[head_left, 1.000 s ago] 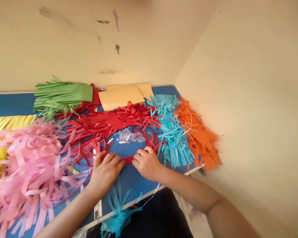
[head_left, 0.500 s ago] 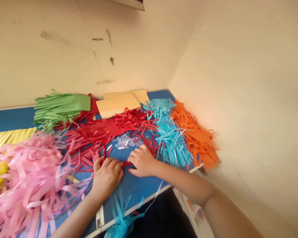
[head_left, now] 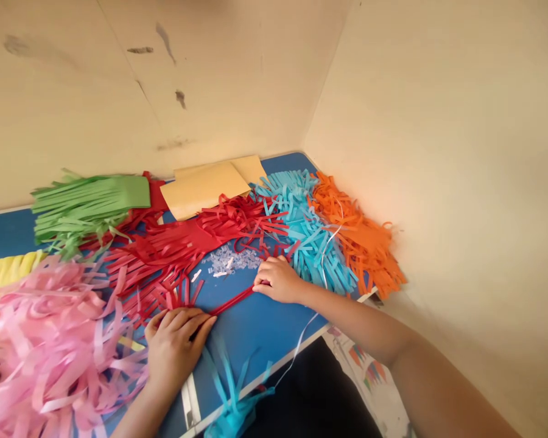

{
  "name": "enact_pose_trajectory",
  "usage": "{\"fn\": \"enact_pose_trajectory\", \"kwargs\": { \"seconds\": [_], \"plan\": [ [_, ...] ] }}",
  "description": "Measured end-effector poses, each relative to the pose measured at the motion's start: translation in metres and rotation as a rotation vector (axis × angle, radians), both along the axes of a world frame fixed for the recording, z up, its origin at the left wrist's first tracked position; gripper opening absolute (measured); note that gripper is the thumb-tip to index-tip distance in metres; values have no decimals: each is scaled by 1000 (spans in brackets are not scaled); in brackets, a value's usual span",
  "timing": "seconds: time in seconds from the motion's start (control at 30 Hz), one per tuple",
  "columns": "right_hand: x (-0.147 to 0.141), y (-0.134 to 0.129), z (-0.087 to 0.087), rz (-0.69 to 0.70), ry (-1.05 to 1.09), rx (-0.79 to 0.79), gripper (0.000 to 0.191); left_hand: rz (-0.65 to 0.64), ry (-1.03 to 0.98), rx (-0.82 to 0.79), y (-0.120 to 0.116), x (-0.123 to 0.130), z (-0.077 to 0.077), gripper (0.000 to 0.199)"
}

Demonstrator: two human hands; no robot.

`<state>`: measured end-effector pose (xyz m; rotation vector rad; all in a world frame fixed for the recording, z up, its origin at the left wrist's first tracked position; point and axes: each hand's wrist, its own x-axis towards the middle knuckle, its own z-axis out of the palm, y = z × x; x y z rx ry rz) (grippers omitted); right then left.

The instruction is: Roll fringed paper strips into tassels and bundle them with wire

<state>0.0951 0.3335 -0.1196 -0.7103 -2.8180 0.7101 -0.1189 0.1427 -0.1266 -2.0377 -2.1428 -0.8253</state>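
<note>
A thin red paper strip [head_left: 234,300] stretches at a slant over the blue tabletop between my two hands. Its lower left end is pinched by my left hand [head_left: 176,340], thumb against the fingers. The other end is in the closed fingers of my right hand [head_left: 278,280], near the fringed blue paper [head_left: 296,225]. Beyond my hands lies fringed red paper [head_left: 178,240], with a scatter of small clear pieces [head_left: 232,260] in front of it. A blue tassel [head_left: 237,407] on a white string hangs at the table's front edge.
Fringed pink paper [head_left: 59,347] and yellow paper [head_left: 13,269] cover the left side. Green fringed paper [head_left: 91,198] and tan sheets [head_left: 205,185] lie along the back wall. Orange fringed paper [head_left: 360,237] is at the right, beside the side wall [head_left: 461,152].
My hands have moved apart, the left toward the lower left and the right toward the upper right. More of the red strip shows between them. The view has shifted a little.
</note>
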Motion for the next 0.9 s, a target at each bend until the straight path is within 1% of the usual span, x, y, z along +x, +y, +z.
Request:
{"fn": "enact_pose_trajectory", "kwargs": {
  "seconds": [0.2, 0.27, 0.33, 0.4, 0.43, 0.5, 0.57, 0.63, 0.73, 0.8, 0.9],
  "plan": [
    [-12, -6, 10, -91, -113, 14, 16, 96, 37, -101, 10, 8, 9, 29],
    [-13, -6, 12, -117, -151, 20, 18, 104, 71, -160, 13, 8, 12, 31],
    [-12, -6, 14, -120, -143, 60, 15, 87, 120, -197, 14, 9, 16, 28],
    [-9, -8, 15, -45, -64, 170, 6, 23, 188, -176, 13, 11, 20, 19],
    [-7, -9, 14, 32, -11, 239, 4, -18, 223, -150, 12, 12, 21, 20],
    [-5, -12, 11, 213, 79, 362, 12, -99, 272, -111, 11, 16, 23, 32],
    [-7, -16, 6, 323, 101, 440, 20, -149, 289, -85, 12, 20, 24, 33],
    [-12, -18, 1, 357, 82, 503, 24, -158, 289, -58, 16, 24, 25, 26],
    [-20, -18, -2, 363, 40, 553, 27, -120, 295, -22, 23, 31, 26, 19],
    [-24, -16, 1, 351, 13, 533, 25, -89, 304, -16, 27, 34, 26, 17],
    [-26, -18, 10, 305, -12, 463, 20, -58, 306, 1, 28, 35, 24, 20]
  ]
}}
